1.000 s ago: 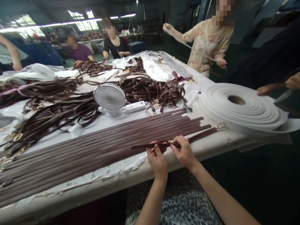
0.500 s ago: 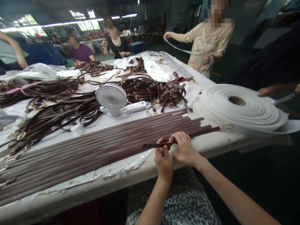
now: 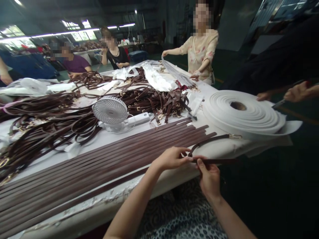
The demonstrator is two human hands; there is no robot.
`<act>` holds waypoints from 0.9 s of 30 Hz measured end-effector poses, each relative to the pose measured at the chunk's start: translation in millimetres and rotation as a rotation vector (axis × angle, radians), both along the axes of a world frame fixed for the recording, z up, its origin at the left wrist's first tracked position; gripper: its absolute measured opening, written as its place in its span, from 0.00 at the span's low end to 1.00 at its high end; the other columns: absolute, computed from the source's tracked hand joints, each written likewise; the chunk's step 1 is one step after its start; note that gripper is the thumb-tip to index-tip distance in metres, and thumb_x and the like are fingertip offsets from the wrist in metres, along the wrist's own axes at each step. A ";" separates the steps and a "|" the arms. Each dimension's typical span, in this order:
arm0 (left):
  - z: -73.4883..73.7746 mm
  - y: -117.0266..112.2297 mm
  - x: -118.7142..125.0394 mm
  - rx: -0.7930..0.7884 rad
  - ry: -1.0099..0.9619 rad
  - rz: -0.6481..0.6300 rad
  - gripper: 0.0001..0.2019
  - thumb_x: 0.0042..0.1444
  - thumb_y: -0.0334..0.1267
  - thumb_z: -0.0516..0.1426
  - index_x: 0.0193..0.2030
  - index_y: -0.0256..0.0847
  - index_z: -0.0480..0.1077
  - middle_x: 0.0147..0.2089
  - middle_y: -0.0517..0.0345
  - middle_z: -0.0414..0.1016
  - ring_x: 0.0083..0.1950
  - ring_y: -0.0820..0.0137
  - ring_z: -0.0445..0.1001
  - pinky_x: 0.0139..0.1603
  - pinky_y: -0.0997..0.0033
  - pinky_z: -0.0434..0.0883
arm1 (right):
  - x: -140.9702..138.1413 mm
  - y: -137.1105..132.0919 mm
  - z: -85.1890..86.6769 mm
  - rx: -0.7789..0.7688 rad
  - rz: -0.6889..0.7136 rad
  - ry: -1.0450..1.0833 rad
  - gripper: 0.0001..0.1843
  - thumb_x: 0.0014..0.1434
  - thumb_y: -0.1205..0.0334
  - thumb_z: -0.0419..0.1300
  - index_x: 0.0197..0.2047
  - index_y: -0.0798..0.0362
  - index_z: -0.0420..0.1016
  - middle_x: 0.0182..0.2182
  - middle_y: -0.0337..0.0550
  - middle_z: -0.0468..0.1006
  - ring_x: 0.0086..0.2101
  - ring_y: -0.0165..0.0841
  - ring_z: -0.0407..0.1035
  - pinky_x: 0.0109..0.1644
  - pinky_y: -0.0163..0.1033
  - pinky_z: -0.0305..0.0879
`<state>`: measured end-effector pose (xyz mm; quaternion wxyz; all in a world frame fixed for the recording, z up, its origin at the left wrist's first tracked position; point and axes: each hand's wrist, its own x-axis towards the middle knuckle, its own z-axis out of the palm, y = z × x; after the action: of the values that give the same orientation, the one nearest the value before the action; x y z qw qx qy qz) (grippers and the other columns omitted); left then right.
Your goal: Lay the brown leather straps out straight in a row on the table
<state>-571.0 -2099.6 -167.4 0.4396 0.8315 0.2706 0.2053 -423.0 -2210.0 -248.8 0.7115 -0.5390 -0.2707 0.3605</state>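
The person's left hand (image 3: 171, 158) reaches in over the near edge of the white-covered surface (image 3: 104, 207), fingers extended. Its fingertips come to a dark brown leather strap (image 3: 214, 140), though whether they grip it is hard to tell. The right hand (image 3: 208, 177) is curled, with thumb and fingers pinching the strap just beside the left fingertips. The strap bends there, one end running out past the right hand, the other reaching a small gold clasp (image 3: 235, 136) on the surface.

Left of the hands lies a row of long brown straps (image 3: 99, 166), side by side. Beyond them are a white desk fan (image 3: 109, 111) and heaps of buckled brown straps (image 3: 159, 103). To the right sits a large roll of white webbing (image 3: 244, 114), with a co-worker's hand (image 3: 297, 92) beside it, near a blade (image 3: 277, 104). Across the surface, a person in a floral blouse (image 3: 199, 53) handles a pale strip (image 3: 171, 66).
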 end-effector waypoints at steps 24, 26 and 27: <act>-1.3 11.5 -1.0 -0.841 -0.819 0.050 0.23 0.58 0.45 0.64 0.58 0.36 0.76 0.42 0.49 0.78 0.43 0.68 0.73 0.49 0.71 0.68 | -14.0 30.8 57.5 0.124 0.156 0.055 0.14 0.59 0.49 0.69 0.35 0.53 0.83 0.22 0.39 0.73 0.23 0.28 0.62 0.25 0.35 0.51; -0.7 10.2 -1.7 -0.833 -0.838 0.087 0.22 0.59 0.46 0.64 0.57 0.36 0.77 0.42 0.50 0.78 0.40 0.71 0.72 0.46 0.74 0.67 | -12.5 26.2 58.3 0.146 0.235 -0.074 0.18 0.64 0.50 0.65 0.28 0.54 0.78 0.24 0.40 0.72 0.25 0.29 0.62 0.28 0.37 0.54; -0.5 9.2 -1.6 -0.841 -0.841 0.093 0.22 0.59 0.46 0.64 0.57 0.36 0.77 0.41 0.50 0.78 0.39 0.72 0.72 0.46 0.74 0.67 | -12.2 24.6 59.6 0.158 0.291 -0.147 0.20 0.66 0.52 0.63 0.26 0.54 0.76 0.24 0.40 0.71 0.27 0.30 0.63 0.30 0.38 0.55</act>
<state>-572.6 -2090.4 -168.0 0.7910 0.4208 0.1678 0.4112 -435.2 -2185.4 -189.2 0.6701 -0.4617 -0.4247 0.3968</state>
